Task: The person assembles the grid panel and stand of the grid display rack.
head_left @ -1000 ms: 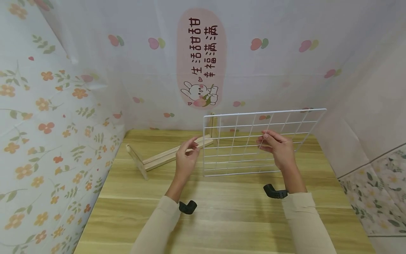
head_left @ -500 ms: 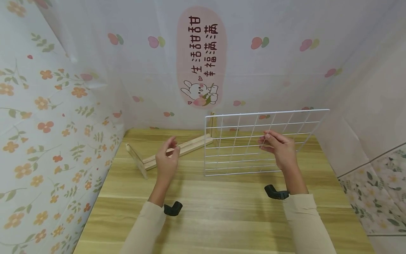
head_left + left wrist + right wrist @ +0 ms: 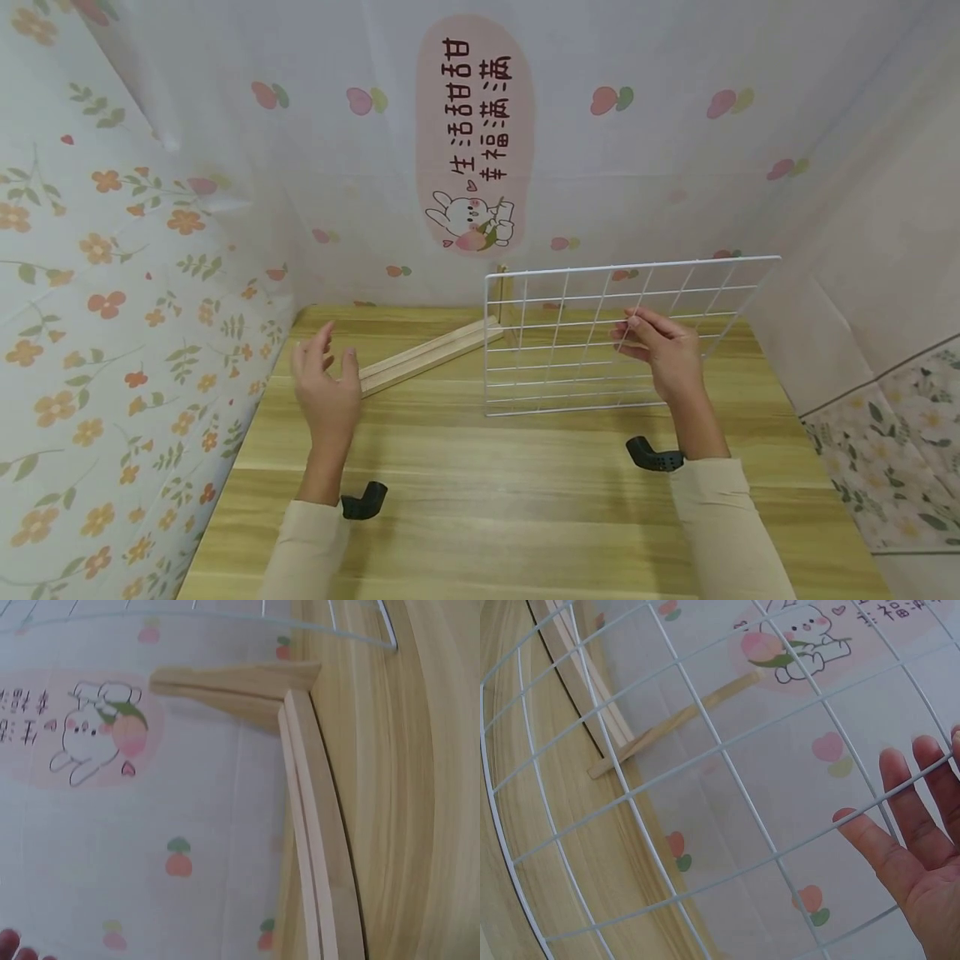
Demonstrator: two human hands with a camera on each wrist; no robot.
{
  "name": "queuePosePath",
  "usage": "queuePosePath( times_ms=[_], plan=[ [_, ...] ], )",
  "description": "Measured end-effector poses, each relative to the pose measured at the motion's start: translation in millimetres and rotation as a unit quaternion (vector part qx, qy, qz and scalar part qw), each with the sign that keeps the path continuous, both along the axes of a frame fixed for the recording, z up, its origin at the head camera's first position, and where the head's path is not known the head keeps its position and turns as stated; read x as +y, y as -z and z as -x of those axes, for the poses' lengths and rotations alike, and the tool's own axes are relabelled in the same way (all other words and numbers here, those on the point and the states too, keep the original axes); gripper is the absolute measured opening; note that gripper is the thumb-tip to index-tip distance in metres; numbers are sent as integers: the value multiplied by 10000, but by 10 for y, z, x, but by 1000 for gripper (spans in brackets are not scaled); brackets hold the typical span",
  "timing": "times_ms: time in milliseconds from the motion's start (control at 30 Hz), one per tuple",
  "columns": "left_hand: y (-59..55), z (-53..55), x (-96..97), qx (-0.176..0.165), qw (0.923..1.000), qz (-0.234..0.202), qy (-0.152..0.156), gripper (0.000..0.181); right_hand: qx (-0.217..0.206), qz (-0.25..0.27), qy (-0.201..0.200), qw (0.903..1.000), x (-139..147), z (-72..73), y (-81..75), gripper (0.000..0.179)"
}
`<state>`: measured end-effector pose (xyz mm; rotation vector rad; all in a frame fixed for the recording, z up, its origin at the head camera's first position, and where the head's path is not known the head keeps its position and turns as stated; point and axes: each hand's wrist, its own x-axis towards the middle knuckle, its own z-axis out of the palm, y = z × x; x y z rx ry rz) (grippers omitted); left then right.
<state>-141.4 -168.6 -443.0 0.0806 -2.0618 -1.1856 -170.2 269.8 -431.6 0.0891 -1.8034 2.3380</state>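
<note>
My right hand [image 3: 663, 354] pinches a wire of a white metal grid panel [image 3: 562, 297], holding it upright and tilted above the table. In the right wrist view, the thumb and fingers [image 3: 904, 810] meet at one of the wires. My left hand [image 3: 326, 396] is raised at the left, fingers loosely bent with nothing between them. It hides the near left end of a wooden stand [image 3: 431, 357]; whether they touch, I cannot tell. The stand's grooved bar and far upright [image 3: 240, 682] show in the left wrist view, while only a few fingertips [image 3: 15, 949] appear at its corner.
A wood-grain table [image 3: 487, 500] lies under everything. A printed curtain [image 3: 600, 183] hangs along its back edge, and a flowered curtain [image 3: 142, 333] borders the left side. The grid overlaps the stand's far upright in the head view.
My left hand has left the grid's left edge and moved left, to the stand's left end. The right hand and grid shifted slightly to the right, then held nearly still.
</note>
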Motion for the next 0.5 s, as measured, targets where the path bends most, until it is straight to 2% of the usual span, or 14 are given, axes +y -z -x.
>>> queuePosePath(
  times_ms=[133,267,367,500],
  plan=[
    [13,-25,-179,-242,9968,-337,-677,44,-24,12,31,10000,-13,-3,-7,17],
    [38,-32,-308,-421,9910,-600,-1124,46,-82,-38,107,9999,-17,-2,-13,17],
    [62,-31,-369,-548,9878,-769,-1234,49,-113,-58,136,9998,-17,-2,-18,18],
    [102,-37,-429,-931,9830,-1012,-1213,56,-151,-101,171,9997,-21,-1,-19,19]
  ],
)
